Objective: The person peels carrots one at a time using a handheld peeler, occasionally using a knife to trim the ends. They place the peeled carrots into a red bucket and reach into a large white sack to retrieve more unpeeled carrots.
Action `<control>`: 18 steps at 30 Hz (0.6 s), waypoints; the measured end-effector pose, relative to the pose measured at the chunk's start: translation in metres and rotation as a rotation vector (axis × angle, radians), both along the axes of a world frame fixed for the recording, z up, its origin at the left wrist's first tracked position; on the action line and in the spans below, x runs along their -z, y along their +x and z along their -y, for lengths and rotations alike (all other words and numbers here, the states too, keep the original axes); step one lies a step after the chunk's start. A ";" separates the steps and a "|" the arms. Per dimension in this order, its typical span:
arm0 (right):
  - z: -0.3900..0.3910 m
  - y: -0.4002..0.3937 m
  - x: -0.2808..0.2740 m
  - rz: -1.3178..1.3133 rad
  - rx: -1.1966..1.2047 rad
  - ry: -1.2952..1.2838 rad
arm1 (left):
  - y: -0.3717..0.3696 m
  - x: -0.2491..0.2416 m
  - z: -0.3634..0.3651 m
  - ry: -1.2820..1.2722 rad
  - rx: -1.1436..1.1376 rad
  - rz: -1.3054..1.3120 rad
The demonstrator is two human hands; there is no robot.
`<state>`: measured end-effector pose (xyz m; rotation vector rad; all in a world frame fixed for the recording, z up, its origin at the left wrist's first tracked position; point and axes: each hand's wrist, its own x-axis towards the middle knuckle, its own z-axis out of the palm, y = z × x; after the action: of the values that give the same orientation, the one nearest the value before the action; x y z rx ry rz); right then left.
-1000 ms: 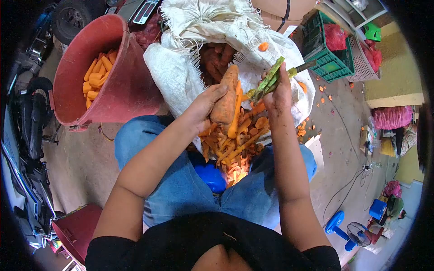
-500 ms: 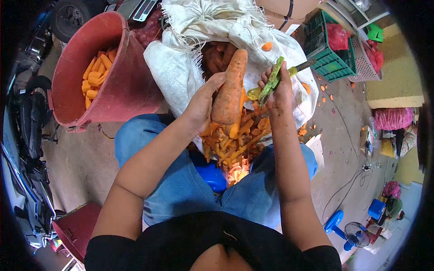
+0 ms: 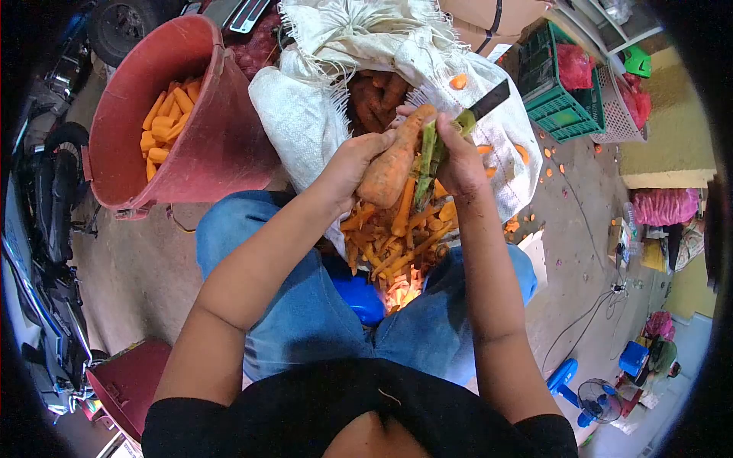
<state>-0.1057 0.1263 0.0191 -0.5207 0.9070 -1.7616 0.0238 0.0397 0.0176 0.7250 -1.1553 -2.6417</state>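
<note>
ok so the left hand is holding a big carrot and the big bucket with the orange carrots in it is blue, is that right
Not quite: the big bucket is red, not blue, as the head view shows. The left hand does hold a big carrot, and orange carrots are in the bucket.

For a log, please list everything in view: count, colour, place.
carrot: one, orange, centre
tool: one, green, beside carrot
knife: one, dark, right of tool
trimmings: many, orange, below carrot
sack: one, white, ahead
rough carrots: several, brownish, in sack
containers: two, red, left
peeled carrots: several, orange, in upper container
object: one, blue, below trimmings
box: one, brown, beyond sack
crate: one, green, upper right
basket: one, pale, beside crate
fan: one, blue, lower right
motorbike parts: several, dark, left edge
smaller items: unclear
left hand: one, bare, on carrot
right hand: one, bare, holding tool, knife
jeans: one, blue, lower centre
</note>
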 end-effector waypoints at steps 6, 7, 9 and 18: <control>0.000 -0.002 0.001 -0.065 0.090 0.173 | -0.005 0.011 0.003 0.148 -0.016 0.055; 0.000 -0.003 0.001 -0.060 0.127 0.219 | -0.006 0.014 0.003 0.135 -0.016 0.064; -0.002 -0.004 0.001 -0.077 0.117 0.241 | -0.007 0.014 0.002 0.122 -0.013 0.072; -0.008 -0.022 0.021 -0.043 0.187 0.460 | -0.002 0.004 0.011 0.103 0.140 0.111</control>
<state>-0.1276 0.1344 -0.0020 -0.1776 1.3798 -1.6349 0.0220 0.0285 0.0141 0.8483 -1.1435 -2.8280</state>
